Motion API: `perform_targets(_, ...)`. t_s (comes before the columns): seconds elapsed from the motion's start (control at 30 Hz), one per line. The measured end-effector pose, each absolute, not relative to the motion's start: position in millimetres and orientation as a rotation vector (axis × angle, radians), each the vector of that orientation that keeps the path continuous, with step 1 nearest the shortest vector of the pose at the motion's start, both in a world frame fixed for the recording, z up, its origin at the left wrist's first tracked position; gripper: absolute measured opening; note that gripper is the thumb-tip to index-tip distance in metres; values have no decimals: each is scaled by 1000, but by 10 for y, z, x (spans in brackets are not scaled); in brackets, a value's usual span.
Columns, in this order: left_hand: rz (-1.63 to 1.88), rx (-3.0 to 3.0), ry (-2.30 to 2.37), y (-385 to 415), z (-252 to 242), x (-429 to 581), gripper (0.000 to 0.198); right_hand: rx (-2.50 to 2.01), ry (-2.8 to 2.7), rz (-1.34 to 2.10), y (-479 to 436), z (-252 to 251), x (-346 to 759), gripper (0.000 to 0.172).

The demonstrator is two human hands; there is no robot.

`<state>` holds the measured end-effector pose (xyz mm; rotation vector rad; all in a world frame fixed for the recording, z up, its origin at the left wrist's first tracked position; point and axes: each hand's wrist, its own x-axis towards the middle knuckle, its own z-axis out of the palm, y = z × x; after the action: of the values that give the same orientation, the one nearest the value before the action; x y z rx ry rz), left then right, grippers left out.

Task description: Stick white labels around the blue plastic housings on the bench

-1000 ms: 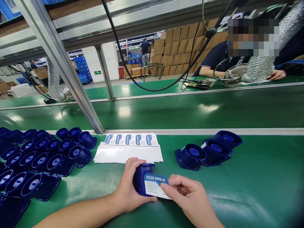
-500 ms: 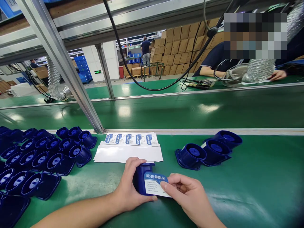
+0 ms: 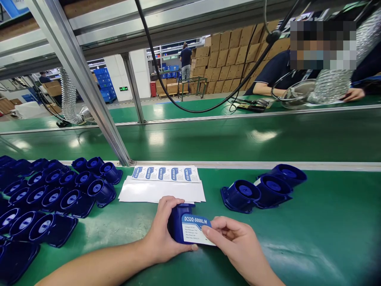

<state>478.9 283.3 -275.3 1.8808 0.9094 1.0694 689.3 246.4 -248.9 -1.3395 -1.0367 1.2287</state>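
My left hand (image 3: 162, 234) is wrapped round a dark blue plastic housing (image 3: 176, 222) lying on the green bench near its front edge. A blue and white label (image 3: 193, 229) reading DC52Q-5000L/H sits on the housing's side. My right hand (image 3: 235, 246) has its fingers bent, with the fingertips pressed on the label's right edge. Just beyond the housing lie white backing sheets (image 3: 162, 191) and a sheet of unused labels (image 3: 166, 174).
Several blue housings (image 3: 50, 198) lie in rows at the left, three more (image 3: 263, 188) at the right. A slanted metal post (image 3: 89, 99) stands at the back left. Beyond runs a green conveyor (image 3: 226, 137); a person in dark blue (image 3: 276, 71) works across it.
The view has shifted slightly. Both hands stay on the housing and label, with no clear movement.
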Motion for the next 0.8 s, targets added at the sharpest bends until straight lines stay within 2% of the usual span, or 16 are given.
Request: perform_targets(0.8,1061,1884,914,2829,-2721,4792,96,-1317,-1098,1313,2517,-2588,7000,40)
